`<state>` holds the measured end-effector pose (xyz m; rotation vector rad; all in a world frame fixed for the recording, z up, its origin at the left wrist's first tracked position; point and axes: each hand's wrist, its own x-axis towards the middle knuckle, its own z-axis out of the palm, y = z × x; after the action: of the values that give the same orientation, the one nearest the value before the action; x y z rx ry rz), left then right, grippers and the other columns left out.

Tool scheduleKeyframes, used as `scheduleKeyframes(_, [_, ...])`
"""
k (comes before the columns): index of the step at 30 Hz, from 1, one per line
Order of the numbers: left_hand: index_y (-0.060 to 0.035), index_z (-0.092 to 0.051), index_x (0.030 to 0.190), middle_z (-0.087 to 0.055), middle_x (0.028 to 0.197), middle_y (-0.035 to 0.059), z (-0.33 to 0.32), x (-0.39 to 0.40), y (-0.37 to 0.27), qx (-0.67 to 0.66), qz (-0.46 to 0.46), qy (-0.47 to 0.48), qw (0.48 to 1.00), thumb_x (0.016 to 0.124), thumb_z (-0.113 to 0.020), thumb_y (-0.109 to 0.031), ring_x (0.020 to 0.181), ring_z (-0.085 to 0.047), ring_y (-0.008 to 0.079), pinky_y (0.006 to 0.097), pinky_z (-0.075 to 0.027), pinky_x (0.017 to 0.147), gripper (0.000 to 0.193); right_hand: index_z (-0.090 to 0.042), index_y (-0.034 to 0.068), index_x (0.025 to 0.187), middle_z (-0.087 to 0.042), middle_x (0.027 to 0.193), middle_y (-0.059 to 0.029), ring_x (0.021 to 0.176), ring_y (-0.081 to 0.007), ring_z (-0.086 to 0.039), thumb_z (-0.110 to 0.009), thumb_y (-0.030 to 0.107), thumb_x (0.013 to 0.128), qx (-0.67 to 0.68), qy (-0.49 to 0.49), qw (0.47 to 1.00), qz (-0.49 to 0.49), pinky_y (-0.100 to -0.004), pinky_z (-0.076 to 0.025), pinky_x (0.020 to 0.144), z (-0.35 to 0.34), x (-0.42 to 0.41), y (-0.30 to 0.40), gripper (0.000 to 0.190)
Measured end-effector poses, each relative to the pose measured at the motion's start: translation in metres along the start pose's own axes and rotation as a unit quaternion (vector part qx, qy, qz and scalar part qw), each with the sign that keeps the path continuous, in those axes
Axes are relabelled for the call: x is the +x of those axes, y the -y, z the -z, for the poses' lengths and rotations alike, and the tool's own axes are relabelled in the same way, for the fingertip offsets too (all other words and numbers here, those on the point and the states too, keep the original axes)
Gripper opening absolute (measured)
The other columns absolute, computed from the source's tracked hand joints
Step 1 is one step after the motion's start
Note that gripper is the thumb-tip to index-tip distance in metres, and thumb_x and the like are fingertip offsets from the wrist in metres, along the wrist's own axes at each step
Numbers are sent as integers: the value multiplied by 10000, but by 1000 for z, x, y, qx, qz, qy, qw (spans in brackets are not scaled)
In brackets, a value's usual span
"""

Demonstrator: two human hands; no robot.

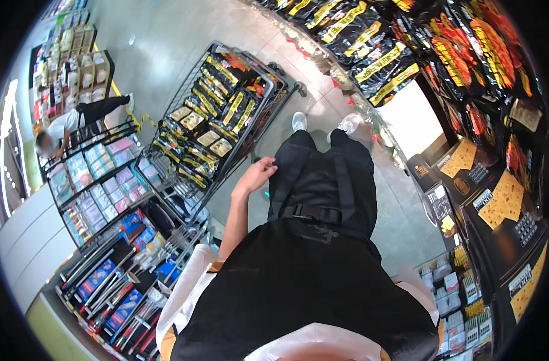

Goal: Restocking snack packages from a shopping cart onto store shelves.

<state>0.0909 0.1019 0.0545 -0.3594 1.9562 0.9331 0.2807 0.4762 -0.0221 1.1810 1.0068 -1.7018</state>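
Note:
My left hand (258, 173) hangs beside my left thigh with nothing in it, its fingers loosely bent and apart. Just beyond it stands a wire shopping cart (211, 201), apart from the hand. Black glossy packets (209, 103) with yellow bands fill the cart in rows. Among them sit a few packs with pale tops (191, 119). My right hand is out of view; only the white right sleeve (421, 289) shows at my side.
Black and orange packets (382, 63) are piled on a display to the right. Nearer stand dark cartons (464, 180) printed with crackers. Racks (98, 198) of small packaged goods and mops (107, 298) line the left. A person (71, 122) stands by a rack at far left.

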Motion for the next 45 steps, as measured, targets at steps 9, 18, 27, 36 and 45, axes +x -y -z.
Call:
scheduleKeyframes(9, [-39,-539,1182,-659,1020,165,31,-19,62,4,-13,-102,995,881,-570,-228,876,-640,264,349,-492,774,357,-634,25,1063,-638,1030,-144,991,-206,-588,-510,358,914,-85,-12,996,-3,-359,-473,811,-34,2,-21,385])
scheduleKeyframes(18, [-83,-640,993,-671,847,146,80,-25,194,-58,47,-287,955,860,-577,-273,784,-650,289,366,-494,713,241,-637,25,1049,-639,1015,-141,978,-204,-589,-509,355,914,-175,-44,984,13,-359,-474,803,-74,4,-35,378])
scheduleKeyframes(27, [-53,-577,1080,-673,886,160,106,-18,286,-91,176,-311,929,835,-584,-352,883,-650,316,368,-484,788,386,-639,25,1034,-640,1000,-138,965,-201,-591,-509,351,913,-232,-73,970,28,-359,-474,796,-111,11,-60,371])
scheduleKeyframes(36, [-6,-582,911,-629,724,92,108,-19,311,-219,186,-309,907,859,-614,-366,617,-605,197,316,-475,595,365,-641,25,1020,-641,985,-135,953,-199,-592,-508,347,913,-288,-93,952,39,-359,-474,789,-123,23,-88,364])
scheduleKeyframes(45, [-55,-580,783,-554,624,20,106,-26,290,-394,133,-247,875,877,-620,-338,473,-472,89,239,-386,456,302,-643,25,1006,-642,970,-133,940,-197,-594,-507,344,913,-364,-97,923,73,-360,-475,782,-119,44,-70,358])
